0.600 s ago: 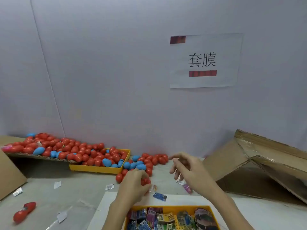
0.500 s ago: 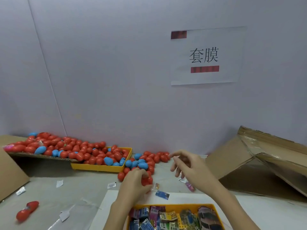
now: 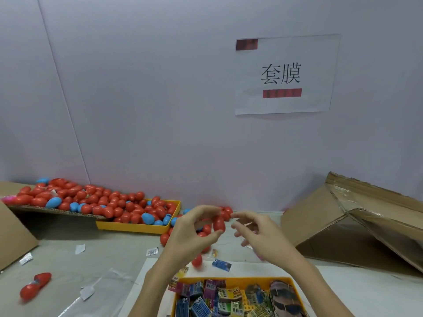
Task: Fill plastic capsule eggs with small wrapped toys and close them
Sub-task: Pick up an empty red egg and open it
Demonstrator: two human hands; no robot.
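Observation:
My left hand holds a red capsule egg upright between its thumb and fingertips, above the table. My right hand hovers just right of the egg with its fingers loosely spread; I see nothing gripped in it. Below my hands a yellow tray holds several small wrapped toys. A blue wrapped toy lies loose on the white sheet beyond it. A blurred red egg shows under my left wrist.
A second yellow tray at the back left overflows with red and blue eggs. An opened red egg lies at the front left. Tilted cardboard fills the right side. Paper scraps dot the grey table.
My left hand has lifted a red egg off the table and now holds it up beside my right hand, whose fingers have spread slightly.

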